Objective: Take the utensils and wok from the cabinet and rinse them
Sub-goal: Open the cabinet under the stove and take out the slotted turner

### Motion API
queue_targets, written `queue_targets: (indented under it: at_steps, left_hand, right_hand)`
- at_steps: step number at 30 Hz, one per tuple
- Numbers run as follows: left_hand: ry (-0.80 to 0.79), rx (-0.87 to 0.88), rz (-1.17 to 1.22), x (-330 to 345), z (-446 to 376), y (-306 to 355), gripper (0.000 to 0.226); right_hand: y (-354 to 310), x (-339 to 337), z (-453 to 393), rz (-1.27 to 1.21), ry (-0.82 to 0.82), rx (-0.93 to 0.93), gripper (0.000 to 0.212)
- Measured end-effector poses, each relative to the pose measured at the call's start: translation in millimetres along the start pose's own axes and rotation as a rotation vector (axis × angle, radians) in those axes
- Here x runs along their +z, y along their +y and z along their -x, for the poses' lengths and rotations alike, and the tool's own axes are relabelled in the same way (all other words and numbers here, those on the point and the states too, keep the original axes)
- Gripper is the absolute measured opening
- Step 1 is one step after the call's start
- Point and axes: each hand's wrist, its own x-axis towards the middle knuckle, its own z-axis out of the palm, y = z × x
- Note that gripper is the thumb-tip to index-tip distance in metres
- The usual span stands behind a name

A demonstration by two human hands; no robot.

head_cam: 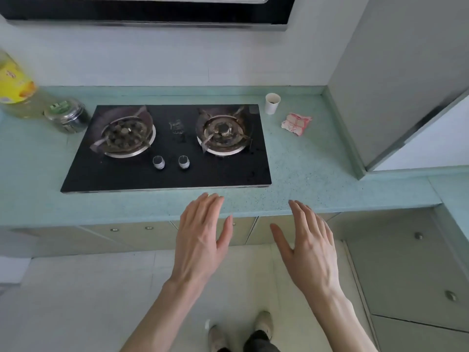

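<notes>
My left hand (200, 235) and my right hand (308, 246) hover side by side in front of the counter edge, fingers straight and spread, holding nothing. Below the pale green counter (304, 179) run shut cabinet doors (142, 235) with small round metal knobs. No wok or utensils are in sight; whatever is inside the cabinets is hidden.
A black two-burner gas hob (167, 148) sits in the counter. A yellow-labelled oil bottle (15, 85) and a lidded jar (67, 115) stand at the left. A white paper cup (272, 103) and a crumpled packet (296, 123) lie at the right. More cabinet doors (411, 270) line the right side.
</notes>
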Motion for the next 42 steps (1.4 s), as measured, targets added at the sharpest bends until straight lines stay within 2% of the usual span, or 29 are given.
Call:
queue_targets:
  at_steps: [6,16,27,30,35,38,42]
  left_hand:
    - [-0.053,-0.109,0.029,57,23,-9,0.037]
    - [-0.063,-0.262,0.038,171,60,-41,0.032]
    - [-0.049,-0.505,0.205,288,61,-91,0.033]
    - [-0.001,-0.585,0.265,307,56,-107,0.036]
    - [0.090,-0.615,0.302,324,55,-132,0.026]
    - [0.114,-0.673,0.367,324,61,-142,0.026]
    - [0.217,-0.834,0.628,307,61,-151,0.023]
  right_hand:
    - [18,42,7,-0.047,-0.093,0.034,0.063]
    - [73,156,11,-0.071,-0.285,0.017,0.067]
    - [94,264,0,-0.150,-0.347,0.044,0.065]
    - [84,291,-3,-0.310,-0.391,0.096,0.061]
    - [58,326,-17,-0.722,-0.446,0.290,0.047]
    - [41,333,-28,-0.978,-0.431,0.467,0.037]
    - [26,331,-35,-1.332,-0.393,0.778,0.024]
